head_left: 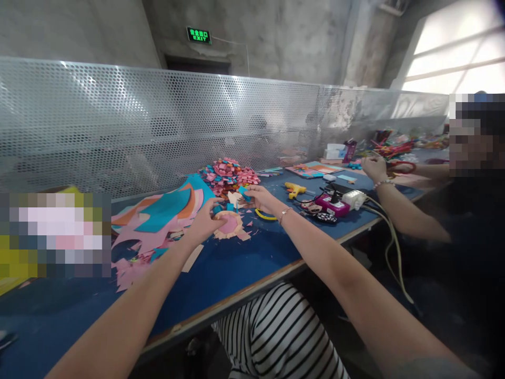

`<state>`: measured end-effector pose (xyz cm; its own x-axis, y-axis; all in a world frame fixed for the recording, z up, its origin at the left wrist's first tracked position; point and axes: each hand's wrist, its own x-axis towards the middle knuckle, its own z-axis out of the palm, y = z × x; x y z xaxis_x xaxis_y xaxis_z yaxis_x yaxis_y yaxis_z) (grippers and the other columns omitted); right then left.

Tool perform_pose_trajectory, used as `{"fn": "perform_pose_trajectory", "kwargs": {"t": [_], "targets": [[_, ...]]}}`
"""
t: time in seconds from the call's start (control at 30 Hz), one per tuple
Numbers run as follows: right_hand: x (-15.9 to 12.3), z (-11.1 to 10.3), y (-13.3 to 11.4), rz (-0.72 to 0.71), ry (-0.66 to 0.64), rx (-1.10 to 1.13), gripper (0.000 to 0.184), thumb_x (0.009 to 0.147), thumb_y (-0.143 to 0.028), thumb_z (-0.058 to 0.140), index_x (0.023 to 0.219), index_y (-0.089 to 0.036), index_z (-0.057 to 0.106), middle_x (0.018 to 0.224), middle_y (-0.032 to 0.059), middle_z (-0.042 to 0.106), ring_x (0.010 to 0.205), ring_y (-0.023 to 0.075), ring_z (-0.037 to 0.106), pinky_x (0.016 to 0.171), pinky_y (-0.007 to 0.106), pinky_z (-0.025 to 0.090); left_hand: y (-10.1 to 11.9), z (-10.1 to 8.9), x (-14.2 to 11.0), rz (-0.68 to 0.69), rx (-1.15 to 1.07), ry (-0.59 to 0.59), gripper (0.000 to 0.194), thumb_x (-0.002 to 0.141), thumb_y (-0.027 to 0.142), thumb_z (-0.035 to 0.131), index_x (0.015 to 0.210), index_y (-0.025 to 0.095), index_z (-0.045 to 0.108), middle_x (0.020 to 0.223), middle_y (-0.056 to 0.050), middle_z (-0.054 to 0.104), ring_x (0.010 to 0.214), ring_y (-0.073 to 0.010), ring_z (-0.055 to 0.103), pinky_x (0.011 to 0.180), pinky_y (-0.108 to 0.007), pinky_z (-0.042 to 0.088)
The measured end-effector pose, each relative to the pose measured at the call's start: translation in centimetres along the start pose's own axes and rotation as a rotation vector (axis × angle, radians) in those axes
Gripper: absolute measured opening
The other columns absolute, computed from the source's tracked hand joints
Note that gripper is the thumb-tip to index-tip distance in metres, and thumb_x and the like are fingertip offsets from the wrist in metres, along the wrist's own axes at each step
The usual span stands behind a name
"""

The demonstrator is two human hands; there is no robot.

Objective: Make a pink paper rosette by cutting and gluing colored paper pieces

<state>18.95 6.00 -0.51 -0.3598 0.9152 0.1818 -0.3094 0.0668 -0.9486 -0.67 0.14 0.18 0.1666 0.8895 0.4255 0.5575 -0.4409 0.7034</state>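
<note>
My left hand (205, 220) grips the left edge of a round pink paper piece (228, 225) with a cream ruffled rim. Along its far edge stand small curled blue paper pieces (230, 207), partly behind my fingers. In a pinch, my right hand (261, 198) holds a small blue paper piece (243, 193) just beyond the round piece. Cream paper scraps (234, 198) lie between the two hands. Behind them rises a heap of small pink, blue and orange paper pieces (229, 176).
Colored sheets (165, 210) and pink offcuts (132, 271) cover the table's left. To the right are a yellow glue gun (294, 190), a purple power strip (332, 205) with cables, and a co-worker's hand (374, 167). A perforated metal screen (138, 116) runs along the back.
</note>
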Motion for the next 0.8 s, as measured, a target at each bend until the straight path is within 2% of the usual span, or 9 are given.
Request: {"fn": "perform_pose_trajectory", "kwargs": {"t": [0.1,0.27,0.47,0.6,0.8], "targets": [[-0.2,0.1,-0.1,-0.058,-0.019,-0.055,0.02,0.066,-0.025,0.065,0.071,-0.018,0.047,0.061,-0.0035,0.058,0.061,0.0123,0.063,0.057,0.023,0.051,-0.5,0.1,0.3,0.009,-0.066,-0.009,0.06,0.058,0.027,0.061,0.115,0.018,0.044,0.106,-0.008,0.054,0.097,-0.0193,0.054,0.073,-0.029,0.047],[-0.1,-0.2,0.1,-0.076,-0.028,-0.117,0.024,0.065,-0.025,0.067,0.073,-0.019,0.045,0.062,-0.0049,0.056,0.059,0.01,0.061,0.056,0.021,0.05,-1.1,-0.1,0.7,-0.068,-0.155,0.085,0.071,0.052,0.031,0.067,0.117,0.015,0.042,0.111,-0.013,0.053,0.106,-0.0243,0.052,0.075,-0.031,0.048],[0.2,0.1,0.3,-0.099,0.053,-0.208,0.022,0.068,-0.017,0.064,0.084,-0.02,0.049,0.065,-0.0054,0.057,0.053,0.0076,0.057,0.052,0.02,0.048,-1.0,-0.1,0.6,-0.1,-0.143,0.165,0.057,0.054,0.032,0.067,0.107,0.017,0.052,0.112,-0.011,0.056,0.108,-0.0241,0.052,0.084,-0.033,0.045],[0.3,0.5,0.4,-0.109,0.082,-0.332,0.013,0.067,-0.013,0.063,0.077,-0.017,0.055,0.064,-0.0035,0.058,0.056,0.0078,0.057,0.055,0.02,0.048,-1.3,0.4,0.7,-0.091,-0.158,0.135,0.063,0.054,0.039,0.068,0.11,0.016,0.05,0.109,-0.01,0.057,0.102,-0.0225,0.055,0.08,-0.032,0.046],[0.0,1.1,0.8,-0.059,-0.011,-0.289,0.01,0.065,-0.012,0.061,0.073,-0.017,0.059,0.067,-0.0023,0.059,0.061,0.0082,0.059,0.057,0.02,0.051,-1.6,0.7,1.0,-0.036,-0.175,0.128,0.058,0.054,0.039,0.067,0.105,0.017,0.049,0.106,-0.009,0.057,0.098,-0.0196,0.055,0.079,-0.03,0.046]]}}
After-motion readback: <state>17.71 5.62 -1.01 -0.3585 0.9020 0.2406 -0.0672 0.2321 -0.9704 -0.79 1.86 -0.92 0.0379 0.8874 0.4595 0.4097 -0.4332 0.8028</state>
